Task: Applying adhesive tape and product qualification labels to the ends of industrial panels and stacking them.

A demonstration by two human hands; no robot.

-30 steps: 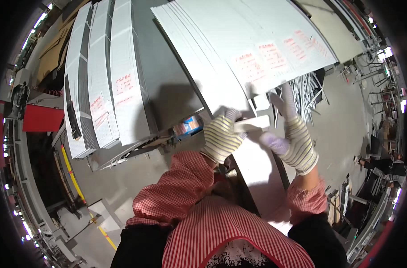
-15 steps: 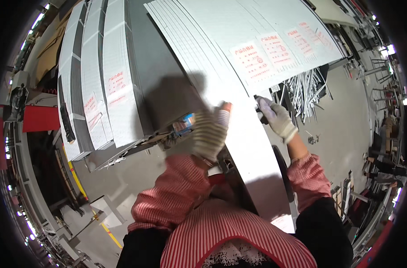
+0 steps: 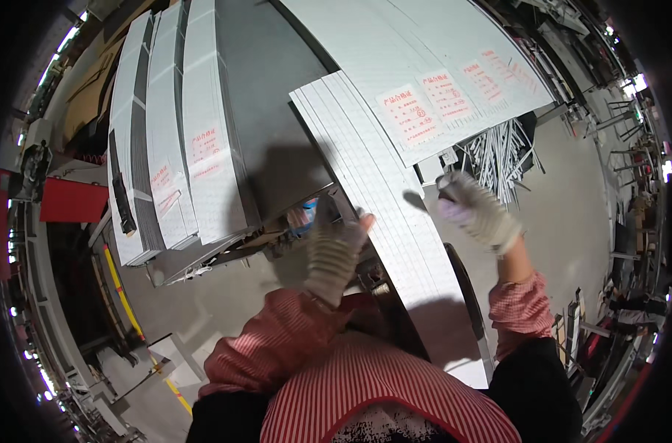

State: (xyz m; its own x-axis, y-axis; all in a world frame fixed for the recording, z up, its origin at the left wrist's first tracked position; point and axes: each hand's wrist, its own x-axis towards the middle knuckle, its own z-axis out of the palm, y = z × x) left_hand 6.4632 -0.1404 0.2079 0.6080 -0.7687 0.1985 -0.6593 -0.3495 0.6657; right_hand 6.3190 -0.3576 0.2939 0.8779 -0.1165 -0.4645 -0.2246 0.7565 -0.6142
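A long white strip of sheet material with lengthwise lines (image 3: pixel 384 188) lies over the table's edge and runs down towards my body. At its left edge is my left hand (image 3: pixel 332 255) in a striped glove, thumb tip bare and apart from the fingers, holding nothing that I can see. Just off the strip's right edge hovers my right hand (image 3: pixel 480 214), also gloved and somewhat blurred. Its fingers are curled; a dark bit shows by them, too unclear to name. Beyond the strip lies a wide white sheet stack (image 3: pixel 417 59) with red-printed paper labels (image 3: pixel 409 114).
On the left of the grey tabletop (image 3: pixel 266 81) stand several strapped bundles of white strips (image 3: pixel 203 118). Thin white offcuts (image 3: pixel 498 151) hang in a heap beyond the right side. A red panel (image 3: pixel 74 199) is at far left, and yellow floor tape (image 3: pixel 122 288) runs nearby.
The strip's far end has come nearer to me, and its lines show more clearly. My left hand has moved down and slightly left; my right hand has moved right and away from the strip.
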